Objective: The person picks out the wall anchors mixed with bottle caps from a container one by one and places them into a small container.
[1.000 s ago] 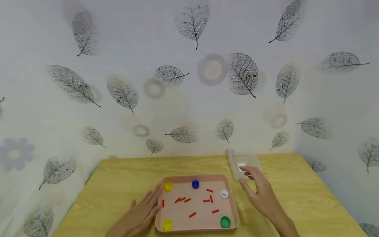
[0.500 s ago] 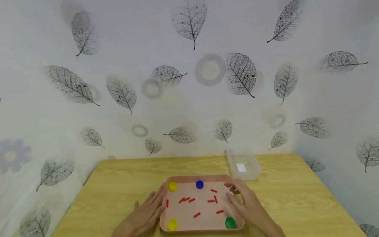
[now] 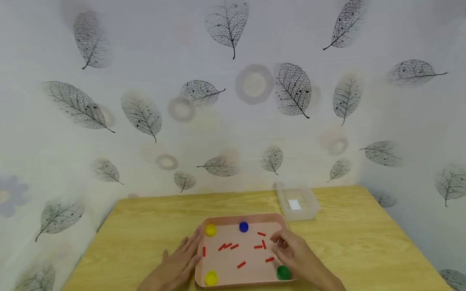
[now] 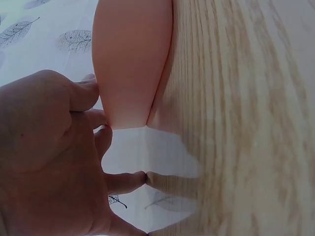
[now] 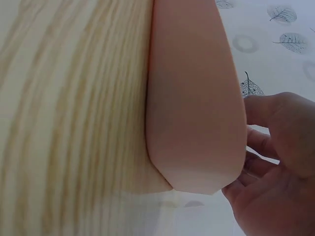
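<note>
A pink tray holds several short red sticks, two yellow cups, a blue cup and a green cup. My left hand lies along the tray's left side, its fingers stretched out and touching the outer wall. Over the right part of the tray is my right hand, thumb and index finger apart and loosely bent, close to the red sticks there. Nothing shows between those two fingertips. From the right wrist view, the tray's wall hides part of the fingers.
A clear plastic box with a white label stands behind the tray to the right. The wooden table ends at a wall covering printed with leaves.
My right hand has come left from beside the clear box to over the tray's right side, then lower, covering the white cap seen earlier. My left hand stays against the tray.
</note>
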A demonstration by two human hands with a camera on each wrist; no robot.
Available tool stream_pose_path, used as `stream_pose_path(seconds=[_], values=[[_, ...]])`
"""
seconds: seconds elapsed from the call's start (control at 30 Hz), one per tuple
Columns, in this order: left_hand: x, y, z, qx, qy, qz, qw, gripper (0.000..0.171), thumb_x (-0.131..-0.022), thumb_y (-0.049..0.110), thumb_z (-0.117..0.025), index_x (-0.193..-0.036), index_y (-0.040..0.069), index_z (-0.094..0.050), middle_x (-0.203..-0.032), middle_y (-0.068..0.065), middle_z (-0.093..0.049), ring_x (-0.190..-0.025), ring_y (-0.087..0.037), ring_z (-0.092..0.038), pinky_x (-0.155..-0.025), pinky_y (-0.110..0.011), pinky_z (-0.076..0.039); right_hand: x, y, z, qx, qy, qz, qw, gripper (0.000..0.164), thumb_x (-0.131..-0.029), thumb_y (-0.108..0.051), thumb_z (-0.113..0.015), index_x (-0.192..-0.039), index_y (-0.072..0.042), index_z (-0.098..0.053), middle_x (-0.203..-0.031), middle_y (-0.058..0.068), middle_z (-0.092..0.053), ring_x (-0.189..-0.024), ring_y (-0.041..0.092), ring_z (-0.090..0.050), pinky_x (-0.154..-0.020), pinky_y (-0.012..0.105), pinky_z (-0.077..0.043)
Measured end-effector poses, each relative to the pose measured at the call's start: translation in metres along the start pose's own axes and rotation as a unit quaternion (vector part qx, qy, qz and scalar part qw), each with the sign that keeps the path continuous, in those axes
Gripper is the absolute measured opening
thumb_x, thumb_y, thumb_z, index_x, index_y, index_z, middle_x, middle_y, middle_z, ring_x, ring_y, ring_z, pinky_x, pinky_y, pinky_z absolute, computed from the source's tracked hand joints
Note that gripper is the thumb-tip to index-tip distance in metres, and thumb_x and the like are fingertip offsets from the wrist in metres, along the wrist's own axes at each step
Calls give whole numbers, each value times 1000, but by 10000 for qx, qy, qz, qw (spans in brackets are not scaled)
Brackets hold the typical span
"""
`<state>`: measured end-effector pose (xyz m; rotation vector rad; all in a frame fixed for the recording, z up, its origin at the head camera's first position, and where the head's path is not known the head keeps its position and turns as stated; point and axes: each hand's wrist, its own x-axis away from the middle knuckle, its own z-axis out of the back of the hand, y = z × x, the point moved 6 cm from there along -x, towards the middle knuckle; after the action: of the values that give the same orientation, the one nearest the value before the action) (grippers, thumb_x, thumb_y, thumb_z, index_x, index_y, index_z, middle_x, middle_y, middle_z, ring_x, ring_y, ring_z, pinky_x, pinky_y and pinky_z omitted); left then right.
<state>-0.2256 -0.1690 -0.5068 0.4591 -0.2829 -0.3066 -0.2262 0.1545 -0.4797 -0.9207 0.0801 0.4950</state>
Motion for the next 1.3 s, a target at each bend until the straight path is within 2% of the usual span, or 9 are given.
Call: stream_pose_path(seconds=[0.13, 0.3, 0.53, 0.73, 0.9, 1.13, 1.3], values=[[0, 0, 0, 87, 60, -86, 9999, 59, -98, 60, -21, -151, 40, -2, -156, 18, -2, -141, -35, -15, -87, -83, -2, 0, 0, -4, 239, -300, 130, 9992, 6, -94, -16, -60, -100, -15, -59, -91, -4, -61, -78, 6, -59, -67, 22, -52], [0, -1, -2, 70, 118, -164, 9998, 59, -99, 58, -21, -151, 40, -1, -156, 18, -2, -141, -35, -17, -86, -84, -3, -2, 3, -11, 730, -710, 114, 9947, 8, -93, -16, -62, -99, -17, -58, -88, -11, -55, -76, 2, -51, -66, 19, -49], [2, -2, -1, -4, 168, -124, 9998, 59, -99, 58, -21, -151, 40, 0, -157, 17, -1, -140, -35, -18, -85, -84, -4, -2, -1, -18, 1203, -976, 497, 9867, 9, -91, -12, -64, -94, -17, -57, -86, -12, -50, -72, -1, -45, -62, 17, -46], [2, -3, -2, 107, 138, -104, 9998, 58, -99, 57, -21, -151, 40, -1, -157, 17, -3, -140, -35, -18, -85, -84, -3, -5, -2, -20, 1412, -1263, 345, 9813, 9, -90, -12, -65, -87, -17, -58, -83, -13, -51, -71, -3, -45, -60, 16, -45], [1, -4, -4, 192, 124, -144, 9996, 58, -99, 56, -22, -151, 39, -3, -157, 16, -4, -140, -37, -18, -83, -85, -2, -5, -5, -20, 1528, -1420, 401, 9772, 14, -89, -8, -65, -81, -18, -59, -80, -14, -51, -72, -2, -45, -59, 15, -44], [0, -5, -6, 44, -40, 121, 9999, 62, -96, 63, -19, -151, 41, 0, -157, 16, -2, -140, -38, -18, -82, -85, -1, -4, -1, -23, 1535, -1502, 143, 9766, 13, -89, -12, -65, -82, -21, -59, -80, -16, -49, -68, -3, -44, -58, 14, -44], [0, -4, -6, 102, -61, 15, 9999, 61, -97, 61, -19, -151, 40, 1, -158, 14, -1, -140, -39, -16, -82, -85, 1, -4, 0, -24, 1532, -1412, 231, 9778, 11, -88, -13, -66, -82, -19, -61, -80, -16, -50, -68, -3, -44, -58, 15, -45]])
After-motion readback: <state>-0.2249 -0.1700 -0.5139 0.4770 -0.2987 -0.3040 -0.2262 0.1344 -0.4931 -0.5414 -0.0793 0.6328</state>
